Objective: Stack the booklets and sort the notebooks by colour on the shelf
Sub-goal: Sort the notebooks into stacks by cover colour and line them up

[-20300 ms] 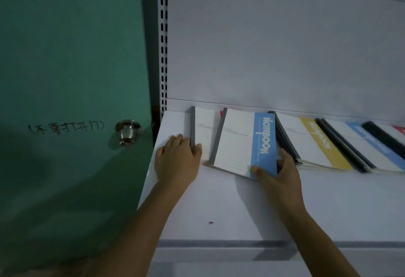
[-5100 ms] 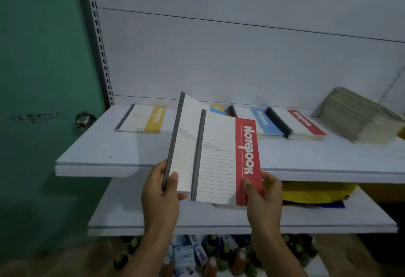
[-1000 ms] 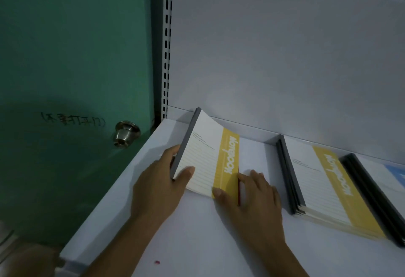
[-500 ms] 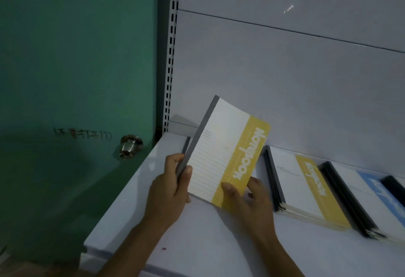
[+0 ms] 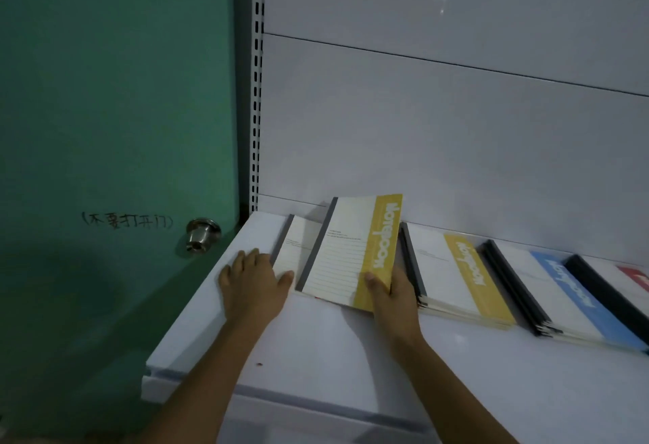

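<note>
On the white shelf [image 5: 316, 355], my right hand [image 5: 393, 294] grips the lower right corner of a yellow-banded notebook [image 5: 351, 250], thumb on its cover, the book tilted up off the shelf. Under it to the left lies another notebook [image 5: 291, 250] with a grey spine. My left hand [image 5: 251, 283] rests flat beside it, thumb touching its lower edge. To the right lie a stack of yellow notebooks [image 5: 456, 275], a stack of blue ones [image 5: 562, 292] and a red one [image 5: 635, 276] at the frame edge.
A green door [image 5: 105, 127] with a metal knob [image 5: 202, 234] stands left of the shelf. A perforated upright [image 5: 258, 74] and white back panel [image 5: 456, 127] close the rear. The shelf's front edge [image 5: 316, 405] is near me.
The yellow notebook was held up in both hands. Now my left hand has let go and lies flat on the shelf, and my right hand has lowered the notebook toward the shelf.
</note>
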`<control>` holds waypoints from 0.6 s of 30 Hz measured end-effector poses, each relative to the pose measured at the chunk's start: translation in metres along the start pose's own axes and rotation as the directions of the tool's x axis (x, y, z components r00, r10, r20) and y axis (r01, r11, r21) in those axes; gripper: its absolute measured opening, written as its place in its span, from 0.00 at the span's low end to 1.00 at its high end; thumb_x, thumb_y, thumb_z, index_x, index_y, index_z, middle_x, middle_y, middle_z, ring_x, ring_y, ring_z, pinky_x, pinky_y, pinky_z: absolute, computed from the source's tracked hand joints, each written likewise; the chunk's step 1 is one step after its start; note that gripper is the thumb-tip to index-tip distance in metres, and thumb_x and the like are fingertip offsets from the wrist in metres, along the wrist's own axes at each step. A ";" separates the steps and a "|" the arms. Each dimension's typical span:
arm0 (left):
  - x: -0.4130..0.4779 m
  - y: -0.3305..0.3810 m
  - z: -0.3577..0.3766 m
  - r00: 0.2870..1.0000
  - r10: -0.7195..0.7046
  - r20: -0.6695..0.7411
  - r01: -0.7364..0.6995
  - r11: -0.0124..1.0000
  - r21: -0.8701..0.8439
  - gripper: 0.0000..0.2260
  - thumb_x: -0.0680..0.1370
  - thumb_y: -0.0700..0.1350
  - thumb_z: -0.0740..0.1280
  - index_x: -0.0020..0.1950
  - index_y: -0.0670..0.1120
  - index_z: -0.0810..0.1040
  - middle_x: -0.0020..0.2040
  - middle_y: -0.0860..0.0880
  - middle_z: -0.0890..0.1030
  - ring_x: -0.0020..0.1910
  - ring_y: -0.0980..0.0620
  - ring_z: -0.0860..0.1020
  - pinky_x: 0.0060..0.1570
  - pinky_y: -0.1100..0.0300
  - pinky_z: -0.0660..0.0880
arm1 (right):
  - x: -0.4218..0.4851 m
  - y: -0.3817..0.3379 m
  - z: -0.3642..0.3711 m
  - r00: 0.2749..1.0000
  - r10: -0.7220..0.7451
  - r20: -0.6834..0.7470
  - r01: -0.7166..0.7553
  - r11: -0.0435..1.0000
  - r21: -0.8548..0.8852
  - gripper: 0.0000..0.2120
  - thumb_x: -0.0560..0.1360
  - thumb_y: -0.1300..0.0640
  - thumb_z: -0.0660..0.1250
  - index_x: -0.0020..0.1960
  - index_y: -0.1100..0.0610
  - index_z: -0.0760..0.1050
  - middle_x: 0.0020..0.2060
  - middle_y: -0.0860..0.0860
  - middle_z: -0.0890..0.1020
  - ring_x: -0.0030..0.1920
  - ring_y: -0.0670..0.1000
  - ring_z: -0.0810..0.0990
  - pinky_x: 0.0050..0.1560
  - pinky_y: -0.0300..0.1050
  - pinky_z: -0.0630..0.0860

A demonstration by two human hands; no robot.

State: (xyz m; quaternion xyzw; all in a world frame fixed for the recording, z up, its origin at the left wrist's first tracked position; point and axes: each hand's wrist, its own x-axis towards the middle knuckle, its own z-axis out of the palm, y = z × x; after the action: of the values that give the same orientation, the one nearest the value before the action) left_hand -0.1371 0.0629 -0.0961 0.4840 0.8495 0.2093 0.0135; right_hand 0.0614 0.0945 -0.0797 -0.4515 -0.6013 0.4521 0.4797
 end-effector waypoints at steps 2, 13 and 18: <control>-0.005 0.001 -0.009 0.999 -0.036 -0.023 0.032 0.989 -0.143 0.24 0.77 0.55 0.64 0.69 0.46 0.67 0.71 0.46 0.67 0.74 0.46 0.58 0.71 0.48 0.56 | -0.015 0.000 -0.004 0.998 0.059 0.008 -0.059 0.997 0.041 0.08 0.79 0.59 0.62 0.58 0.53 0.73 0.55 0.51 0.81 0.54 0.49 0.80 0.50 0.40 0.78; -0.111 0.048 -0.052 0.934 -0.094 -0.346 -0.140 0.791 -0.595 0.15 0.79 0.44 0.63 0.65 0.45 0.69 0.59 0.43 0.79 0.53 0.43 0.80 0.50 0.47 0.78 | -0.094 -0.014 -0.046 0.987 0.008 -0.160 0.007 0.996 0.091 0.06 0.79 0.53 0.62 0.55 0.46 0.73 0.50 0.43 0.82 0.49 0.45 0.81 0.42 0.47 0.82; -0.186 0.088 -0.034 0.912 -0.185 -0.367 -0.119 0.737 -0.665 0.17 0.78 0.49 0.58 0.66 0.45 0.70 0.60 0.43 0.79 0.57 0.42 0.79 0.51 0.47 0.77 | -0.118 -0.020 -0.107 0.955 -0.088 -0.283 0.110 0.992 0.066 0.09 0.79 0.55 0.63 0.56 0.42 0.72 0.50 0.40 0.81 0.51 0.44 0.80 0.48 0.45 0.79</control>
State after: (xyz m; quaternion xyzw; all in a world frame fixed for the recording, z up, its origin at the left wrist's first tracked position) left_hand 0.0260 -0.0633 -0.0656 0.3753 0.7073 0.5989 0.0133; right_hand 0.1801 -0.0130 -0.0662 -0.4602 -0.5308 0.3832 0.5996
